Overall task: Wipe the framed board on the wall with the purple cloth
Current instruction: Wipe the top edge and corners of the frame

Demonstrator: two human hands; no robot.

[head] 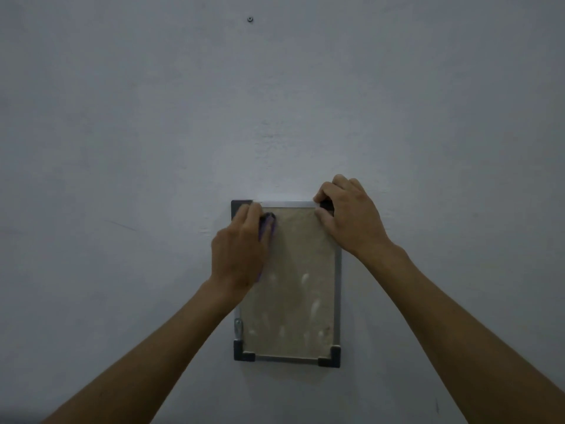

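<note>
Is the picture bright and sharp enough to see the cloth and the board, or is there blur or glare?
Head view: dim, bluish, even light with no glare; soft focus overall. The purple cloth shows only as a dark sliver under the left hand. The framed board shows pale smudges; the right hand grips its top corner. Forearms stretch toward the frame's lower corners.

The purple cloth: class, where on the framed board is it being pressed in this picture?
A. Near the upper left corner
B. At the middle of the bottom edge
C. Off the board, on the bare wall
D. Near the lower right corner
A: the left hand presses the purple cloth against the framed board just below its upper left corner.
</note>
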